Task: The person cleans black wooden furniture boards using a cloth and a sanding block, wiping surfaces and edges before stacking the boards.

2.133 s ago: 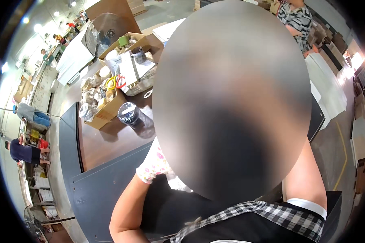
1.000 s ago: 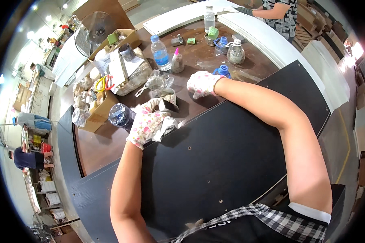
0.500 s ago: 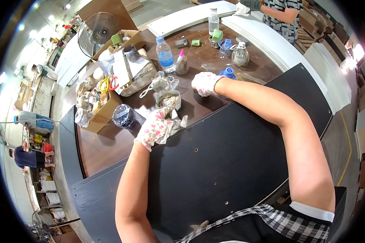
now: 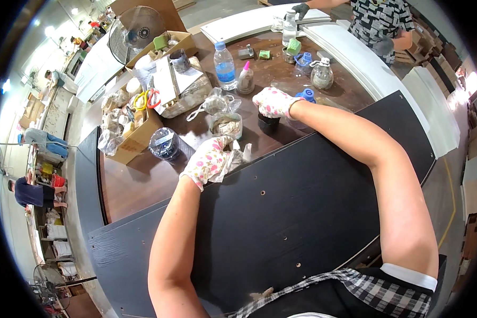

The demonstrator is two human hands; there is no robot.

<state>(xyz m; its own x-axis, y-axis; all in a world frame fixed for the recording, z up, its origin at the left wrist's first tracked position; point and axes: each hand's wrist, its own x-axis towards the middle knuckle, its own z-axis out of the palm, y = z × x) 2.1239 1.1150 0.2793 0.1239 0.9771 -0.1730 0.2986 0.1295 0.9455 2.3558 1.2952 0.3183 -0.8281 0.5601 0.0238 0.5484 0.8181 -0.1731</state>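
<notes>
Black cup (image 4: 268,124) now more exposed under right hand (image 4: 273,102) | grip unclear | left hand (image 4: 205,161) pinching white rag (image 4: 234,159)

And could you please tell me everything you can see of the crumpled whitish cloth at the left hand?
The cloth is whitish, thin and crumpled, with no visible pattern; whether it is fabric or paper, I cannot tell. The left hand, in a flowered glove, holds it bunched, hiding part of it. Loose folds show along the hand's right side, and one tip pokes out. It is over the far edge of the black panel; whether it touches the panel is unclear.
</notes>
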